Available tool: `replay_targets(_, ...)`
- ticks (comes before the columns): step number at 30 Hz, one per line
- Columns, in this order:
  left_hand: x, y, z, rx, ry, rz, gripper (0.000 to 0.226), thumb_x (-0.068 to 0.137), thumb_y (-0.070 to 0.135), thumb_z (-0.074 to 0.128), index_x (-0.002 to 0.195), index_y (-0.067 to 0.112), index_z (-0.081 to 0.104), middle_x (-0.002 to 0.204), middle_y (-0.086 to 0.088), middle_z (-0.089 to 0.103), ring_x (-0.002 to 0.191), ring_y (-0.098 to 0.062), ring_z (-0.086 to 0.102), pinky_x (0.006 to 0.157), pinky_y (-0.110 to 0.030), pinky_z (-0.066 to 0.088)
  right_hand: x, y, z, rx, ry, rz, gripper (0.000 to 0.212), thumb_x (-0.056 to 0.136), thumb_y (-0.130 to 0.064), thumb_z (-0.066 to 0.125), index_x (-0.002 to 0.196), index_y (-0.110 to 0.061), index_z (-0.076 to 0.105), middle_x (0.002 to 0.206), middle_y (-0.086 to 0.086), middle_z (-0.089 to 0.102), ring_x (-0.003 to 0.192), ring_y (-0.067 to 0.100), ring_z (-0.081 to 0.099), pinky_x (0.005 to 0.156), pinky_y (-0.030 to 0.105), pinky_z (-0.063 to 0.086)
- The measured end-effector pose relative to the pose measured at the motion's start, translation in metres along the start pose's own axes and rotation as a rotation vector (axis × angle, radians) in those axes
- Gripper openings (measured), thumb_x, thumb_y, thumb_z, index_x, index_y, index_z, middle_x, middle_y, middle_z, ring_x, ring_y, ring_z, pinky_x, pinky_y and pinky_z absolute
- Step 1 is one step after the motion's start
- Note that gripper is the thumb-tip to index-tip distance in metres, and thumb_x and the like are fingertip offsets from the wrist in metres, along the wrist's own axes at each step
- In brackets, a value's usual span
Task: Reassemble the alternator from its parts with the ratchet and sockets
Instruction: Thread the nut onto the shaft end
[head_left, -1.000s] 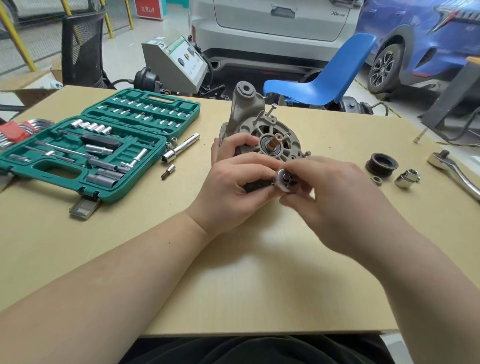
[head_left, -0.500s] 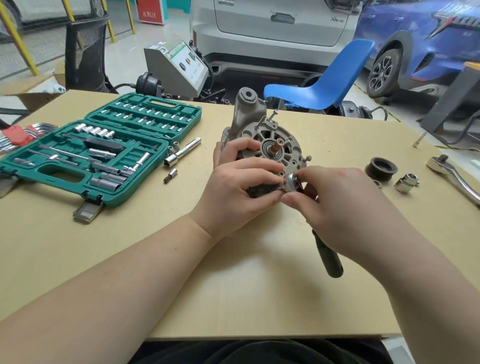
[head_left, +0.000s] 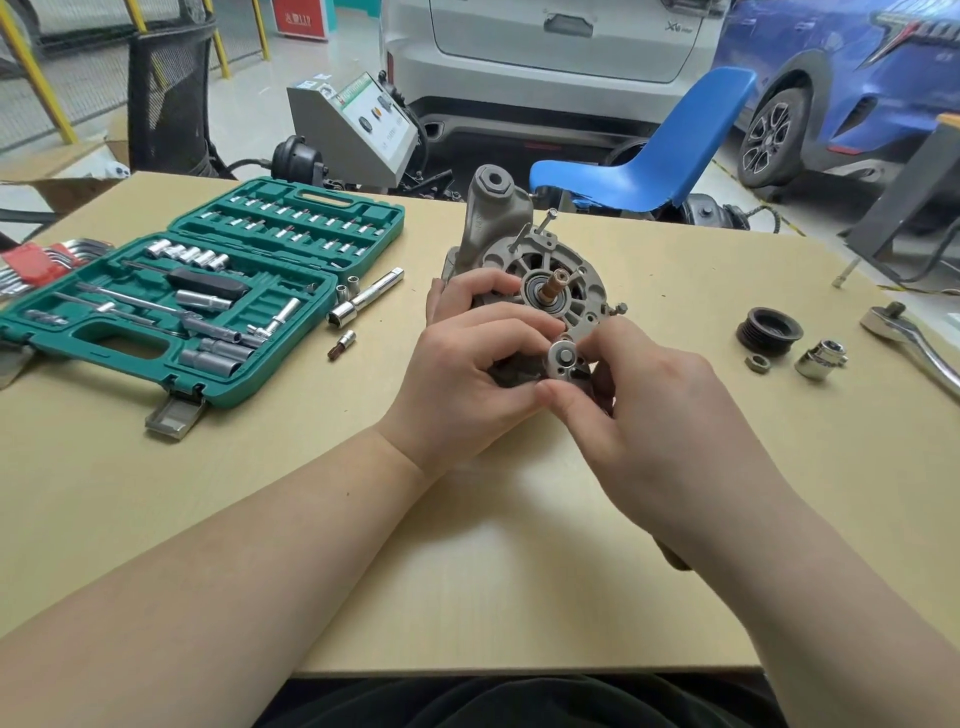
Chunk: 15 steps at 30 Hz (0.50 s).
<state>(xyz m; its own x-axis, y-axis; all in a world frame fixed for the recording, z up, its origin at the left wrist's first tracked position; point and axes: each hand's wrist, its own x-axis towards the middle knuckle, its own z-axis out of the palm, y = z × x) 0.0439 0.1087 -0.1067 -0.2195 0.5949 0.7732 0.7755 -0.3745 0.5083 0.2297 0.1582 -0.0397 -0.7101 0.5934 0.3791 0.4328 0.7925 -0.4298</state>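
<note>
Both hands meet at the middle of the table (head_left: 519, 597), over the alternator (head_left: 540, 270), which stands on edge just beyond the knuckles with its shaft end facing the person. The left hand (head_left: 467, 374) curls round the housing's lower left side, fingers wrapped over its face. The right hand (head_left: 639, 395) pinches a small ratchet head (head_left: 564, 361) between thumb and fingertips, right against the housing's lower edge; a dark bit of what may be its handle shows under the right wrist, mostly hidden. Near of the hands the table is bare wood down to its front edge, which runs beneath the forearms. Left of the left hand lie a loose bit (head_left: 342, 344), an extension bar (head_left: 366, 297) and two small sockets (head_left: 347, 287); farther left the open green socket case (head_left: 208, 291) takes up that side, with a red-held key set (head_left: 36, 262) beyond it at the table's left edge. Right of the right hand, well apart, sit a black pulley (head_left: 770, 331), a nut (head_left: 757, 364) and a socket (head_left: 821, 359), and a large chrome ratchet (head_left: 914, 345) lies at the right edge. Beyond the table's far edge stand a blue chair (head_left: 660, 161), a grey machine (head_left: 358, 130) and parked cars (head_left: 571, 52).
</note>
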Motion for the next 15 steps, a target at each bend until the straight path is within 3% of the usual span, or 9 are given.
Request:
replay_targets(4,0.001,0.001,0.002,0.024,0.003,0.007,0.016,0.080,0.017,0.095,0.083,0.007,0.083,0.108,-0.001,0.082,0.125,-0.040,0.055,0.103,-0.063,0.046,0.000,0.005,-0.002,-0.064,0.000,-0.010,0.019,0.096,-0.040,0.067,0.104,-0.025,0.059,0.079,-0.009,0.062,0.076,0.027,0.059,0.065,0.037,0.043)
replay_targets(9,0.001,0.001,0.000,0.035,-0.037,0.023,0.010,0.087,0.014,0.093,0.096,0.013,0.087,0.112,0.004,0.081,0.128,-0.040,0.052,0.106,-0.064,0.043,0.010,0.006,-0.022,-0.208,-0.038,-0.162,0.030,0.096,-0.029,0.069,0.124,-0.040,0.068,0.099,-0.005,0.068,0.089,0.030,0.064,0.073,0.043,0.053)
replay_targets(12,0.000,0.000,0.000,0.039,-0.051,0.042,0.014,0.089,0.015,0.091,0.103,0.015,0.087,0.115,0.006,0.081,0.130,-0.040,0.052,0.109,-0.064,0.041,0.010,0.004,-0.027,-0.271,-0.061,-0.126,0.024,0.097,-0.045,0.062,0.120,-0.041,0.068,0.096,-0.010,0.068,0.089,0.025,0.064,0.073,0.040,0.052)
replay_targets(15,0.001,-0.001,-0.001,0.016,-0.029,0.033,0.024,0.082,0.022,0.096,0.102,0.012,0.086,0.114,0.002,0.081,0.131,-0.037,0.054,0.110,-0.054,0.045,0.007,0.001,-0.020,-0.310,-0.059,-0.057,0.036,0.094,-0.062,0.056,0.105,-0.029,0.067,0.082,-0.007,0.068,0.081,0.026,0.062,0.072,0.040,0.051)
